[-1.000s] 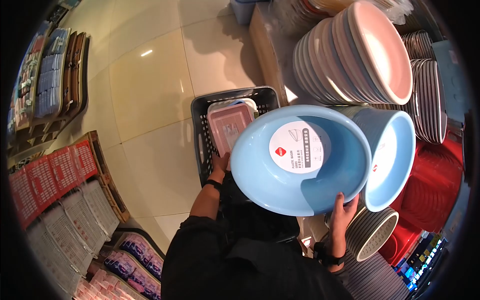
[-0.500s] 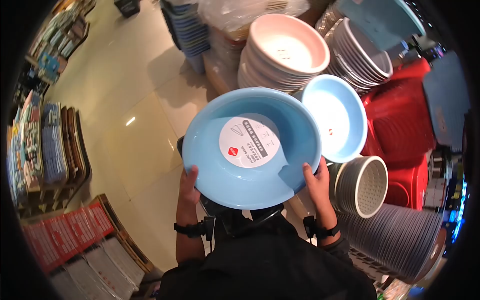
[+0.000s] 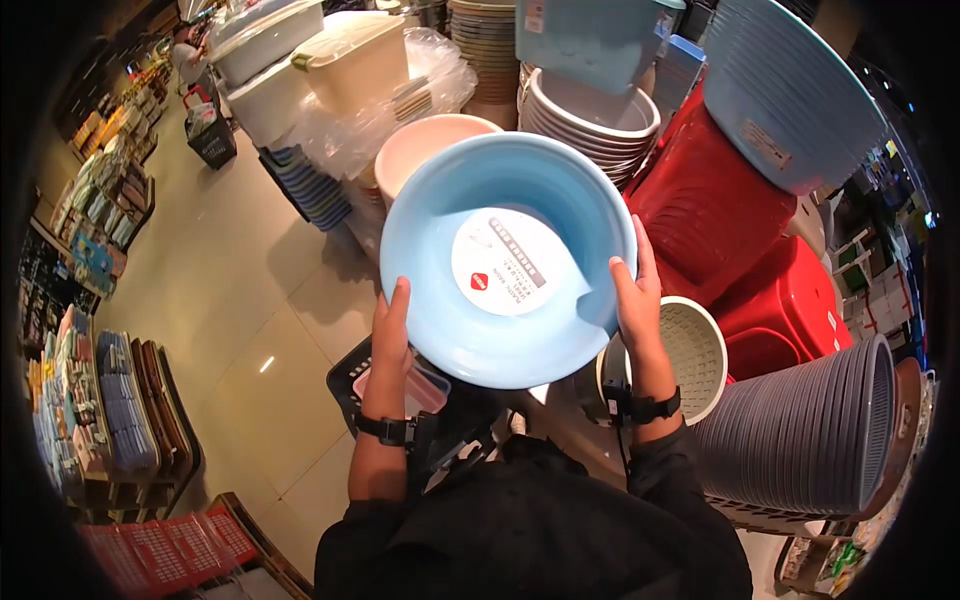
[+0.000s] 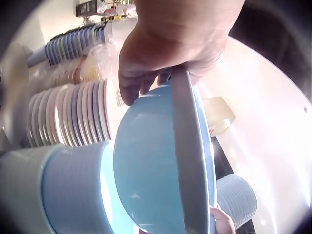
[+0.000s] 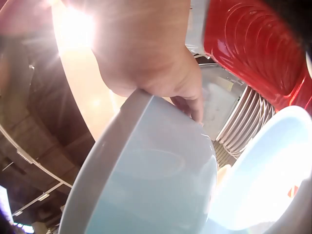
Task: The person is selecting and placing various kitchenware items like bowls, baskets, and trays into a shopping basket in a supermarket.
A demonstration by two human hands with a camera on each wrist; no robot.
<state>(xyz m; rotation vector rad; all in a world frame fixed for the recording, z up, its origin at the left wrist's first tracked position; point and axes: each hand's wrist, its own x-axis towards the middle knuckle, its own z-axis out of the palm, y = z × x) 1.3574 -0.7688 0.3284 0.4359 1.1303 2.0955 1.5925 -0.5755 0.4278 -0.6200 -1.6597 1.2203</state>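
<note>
Squarely between them, the left hand (image 3: 390, 330) and right hand (image 3: 632, 300) grip opposite sides of the upturned blue plastic basin (image 3: 505, 260), fingers (image 4: 130, 73) curled over its rim.

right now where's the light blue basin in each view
Head: light blue basin at centre, mouth to camera, left hand and right hand gripping its rim.
Left wrist: basin centre to bottom, seen edge-on, rim under the left hand.
Right wrist: basin lower left, rim under the right hand.
Shared landmark: red plastic stack, right of it in head, top right in right wrist.
</note>
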